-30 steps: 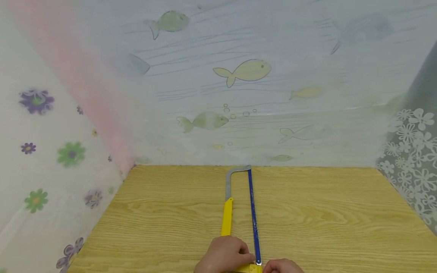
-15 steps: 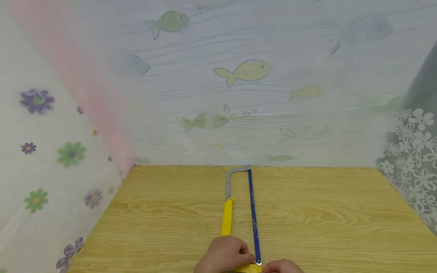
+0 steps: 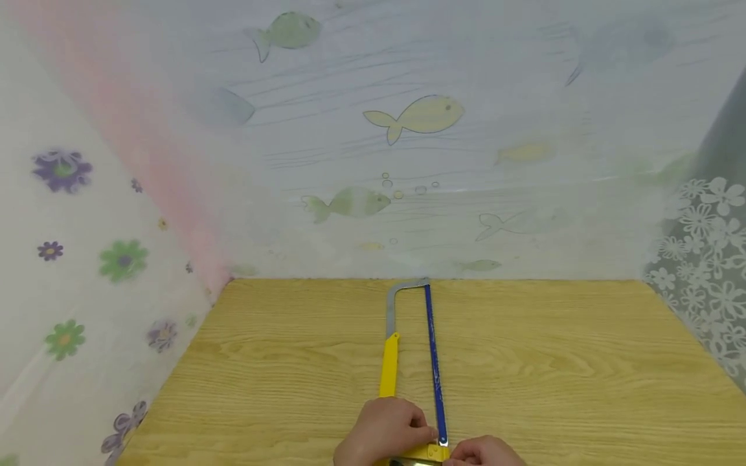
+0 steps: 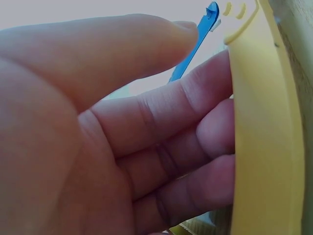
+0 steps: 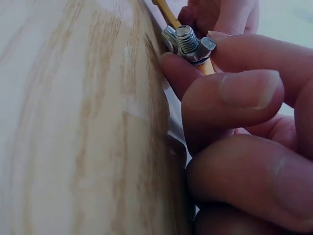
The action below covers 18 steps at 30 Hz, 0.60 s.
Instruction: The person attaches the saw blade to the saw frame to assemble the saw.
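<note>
A hacksaw point(image 3: 388, 369) with a yellow and grey frame lies on the wooden table, and its blue blade point(image 3: 435, 362) runs along the right side. My left hand point(image 3: 384, 427) holds the yellow frame near the handle end. In the left wrist view its fingers curl against the yellow part point(image 4: 266, 122), and the thumb is close to the blade's end point(image 4: 210, 14). At the blade's near end my right hand point(image 3: 484, 452) pinches a metal wing nut point(image 5: 200, 51) on a threaded bolt point(image 5: 186, 35). Most of the handle falls outside the head view.
Wood-grain table point(image 3: 553, 362) surface extends to both sides of the saw. A fish-printed sheet point(image 3: 431, 213) hangs behind it, touching the far edge. Flower-printed sheets point(image 3: 87, 291) close off the left and right sides.
The head view has tilted slightly down, so the saw and hands sit a little higher in it. My right fingers have shifted slightly at the wing nut. The left hand keeps its hold.
</note>
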Each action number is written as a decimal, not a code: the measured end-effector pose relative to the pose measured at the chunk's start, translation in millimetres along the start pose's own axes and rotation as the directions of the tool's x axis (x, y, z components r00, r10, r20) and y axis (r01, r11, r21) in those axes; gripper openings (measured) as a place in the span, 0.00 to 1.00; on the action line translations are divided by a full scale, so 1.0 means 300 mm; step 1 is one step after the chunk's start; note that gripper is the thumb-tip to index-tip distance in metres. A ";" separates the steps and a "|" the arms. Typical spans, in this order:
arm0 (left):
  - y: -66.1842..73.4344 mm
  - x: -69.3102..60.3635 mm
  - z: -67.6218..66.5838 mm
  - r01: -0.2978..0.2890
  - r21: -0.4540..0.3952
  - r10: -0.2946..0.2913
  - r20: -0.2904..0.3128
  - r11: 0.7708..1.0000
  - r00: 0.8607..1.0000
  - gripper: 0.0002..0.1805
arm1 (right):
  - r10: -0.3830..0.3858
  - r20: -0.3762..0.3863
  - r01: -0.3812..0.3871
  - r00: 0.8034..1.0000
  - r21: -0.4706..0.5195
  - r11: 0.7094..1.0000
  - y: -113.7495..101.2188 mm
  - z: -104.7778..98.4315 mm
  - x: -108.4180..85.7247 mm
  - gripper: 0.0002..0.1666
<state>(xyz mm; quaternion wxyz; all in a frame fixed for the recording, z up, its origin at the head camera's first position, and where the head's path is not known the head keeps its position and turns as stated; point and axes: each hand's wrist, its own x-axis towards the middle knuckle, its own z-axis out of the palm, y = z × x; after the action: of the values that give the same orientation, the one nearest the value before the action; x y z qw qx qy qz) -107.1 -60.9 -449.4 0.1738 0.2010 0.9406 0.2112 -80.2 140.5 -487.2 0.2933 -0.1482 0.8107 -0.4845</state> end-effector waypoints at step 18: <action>0.008 0.004 0.002 0.031 -0.021 -0.031 0.023 0.999 0.999 0.16 | -0.008 0.009 0.006 1.000 0.197 0.980 0.006 0.006 -0.004 0.10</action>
<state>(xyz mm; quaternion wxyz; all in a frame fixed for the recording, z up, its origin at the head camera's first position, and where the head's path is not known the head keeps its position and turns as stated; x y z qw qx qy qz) -107.3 -58.3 -449.1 0.1900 0.1870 0.9392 0.2164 -78.1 140.8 -489.1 0.3086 -0.1237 0.7569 -0.5626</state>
